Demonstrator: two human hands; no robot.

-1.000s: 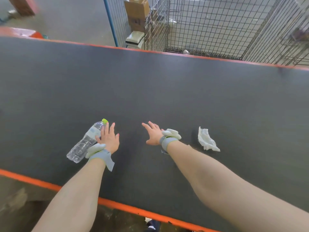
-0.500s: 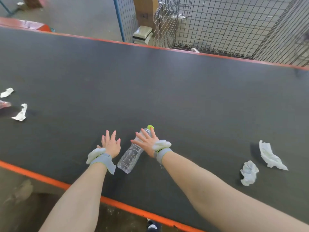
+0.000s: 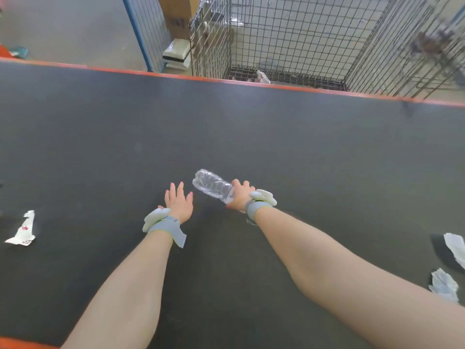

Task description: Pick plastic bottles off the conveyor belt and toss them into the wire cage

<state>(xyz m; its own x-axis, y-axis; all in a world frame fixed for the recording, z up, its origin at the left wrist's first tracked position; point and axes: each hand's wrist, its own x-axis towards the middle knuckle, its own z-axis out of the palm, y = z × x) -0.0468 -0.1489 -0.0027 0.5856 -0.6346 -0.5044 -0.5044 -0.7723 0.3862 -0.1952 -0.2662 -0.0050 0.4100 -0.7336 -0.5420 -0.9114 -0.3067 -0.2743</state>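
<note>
A clear, crumpled plastic bottle (image 3: 210,184) is held above the dark conveyor belt (image 3: 226,137), its base pointing up and left. My right hand (image 3: 239,194) grips it at the neck end, fingers curled round it; the cap is hidden. My left hand (image 3: 178,202) hovers just left of the bottle with fingers spread and holds nothing. The wire cage (image 3: 302,39) stands beyond the belt's far orange edge, with one bottle (image 3: 263,77) lying on its floor.
Crumpled paper scraps lie on the belt: one at the left (image 3: 23,230), two at the right edge (image 3: 455,248) (image 3: 444,284). A cardboard box (image 3: 178,13) and a blue post (image 3: 137,34) stand left of the cage. Orange rails border the belt.
My right hand has closed round the bottle and lifted it off the belt, turning its base up. The paper scraps have drifted to the right with the belt.
</note>
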